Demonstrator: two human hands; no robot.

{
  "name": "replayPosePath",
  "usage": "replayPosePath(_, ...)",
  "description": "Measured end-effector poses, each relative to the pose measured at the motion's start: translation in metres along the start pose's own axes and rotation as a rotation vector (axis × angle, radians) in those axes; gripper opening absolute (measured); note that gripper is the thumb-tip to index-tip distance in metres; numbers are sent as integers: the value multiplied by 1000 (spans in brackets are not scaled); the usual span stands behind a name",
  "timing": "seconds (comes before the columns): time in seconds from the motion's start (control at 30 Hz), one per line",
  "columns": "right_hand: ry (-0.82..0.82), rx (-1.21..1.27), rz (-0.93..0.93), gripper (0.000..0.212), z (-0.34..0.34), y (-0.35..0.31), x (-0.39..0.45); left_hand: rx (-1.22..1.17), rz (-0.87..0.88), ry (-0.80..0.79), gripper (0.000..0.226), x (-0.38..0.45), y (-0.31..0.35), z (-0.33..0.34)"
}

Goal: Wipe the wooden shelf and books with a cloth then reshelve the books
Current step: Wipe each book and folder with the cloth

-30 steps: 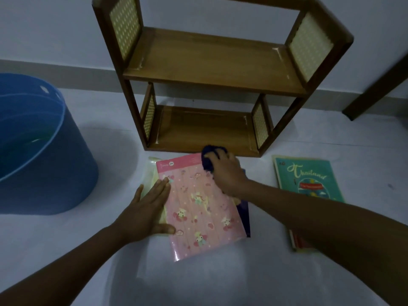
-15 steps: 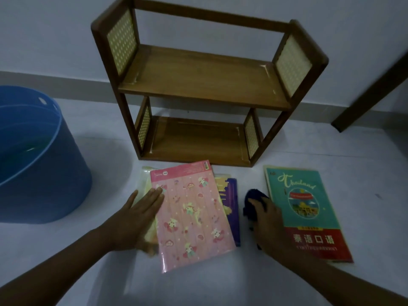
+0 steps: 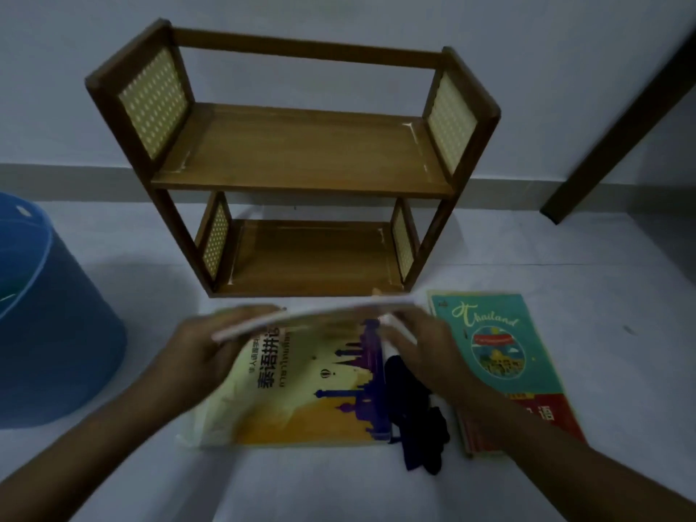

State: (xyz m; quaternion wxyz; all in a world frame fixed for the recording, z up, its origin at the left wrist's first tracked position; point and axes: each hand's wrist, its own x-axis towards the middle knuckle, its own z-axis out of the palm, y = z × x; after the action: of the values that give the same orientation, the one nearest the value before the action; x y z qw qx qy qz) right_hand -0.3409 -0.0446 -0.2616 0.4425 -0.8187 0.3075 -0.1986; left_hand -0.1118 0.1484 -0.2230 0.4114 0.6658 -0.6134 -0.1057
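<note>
Here both hands hold one thin, pale-edged book (image 3: 316, 314), seen edge-on and blurred, just above the floor in front of the two-tier wooden shelf with woven cane side panels (image 3: 301, 152). Left hand (image 3: 203, 348): fingers closed on the book's left end. Right hand (image 3: 422, 344): fingers curled around its right end; how tightly, blur hides. Beneath the lifted book lies a yellow book with a purple skyline cover (image 3: 301, 393), flat on the floor. A dark navy cloth (image 3: 414, 420) sits crumpled beside its right edge, under the right wrist, untouched by either hand. Further right, a teal and red "Thailand" book (image 3: 497, 356) lies flat. Both shelf boards bare. A blue plastic tub (image 3: 49, 333) stands at left. Pale floor (image 3: 602, 295), grey-white wall with skirting behind, dark wooden beam (image 3: 621, 118) leaning at far right. Light dim.
</note>
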Motion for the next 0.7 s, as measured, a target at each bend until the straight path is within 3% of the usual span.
replayPosePath(0.07, 140, 163, -8, 19, -6, -16, 9, -93, -111, 82, 21, 11, 11, -4)
replayPosePath(0.13, 174, 291, -21, 24, -8, -23, 10, -201, -216, 113, 30, 10, 13, 1)
replayPosePath(0.33, 208, 294, 102, 33, 17, -10, -4, -242, -469, 181, 13, -10, -2, 38)
replayPosePath(0.47, 317, 263, 30, 33, -6, -26, 0, -250, -543, 286, 8, 0, 14, 51)
replayPosePath(0.6, 475, 42, 42, 29, -68, -9, -14, -486, -538, 178, 40, 43, 44, 93)
replayPosePath(0.7, 497, -89, 284, 25, -113, 36, -29, -561, -507, -52, 43, 75, 64, 151)
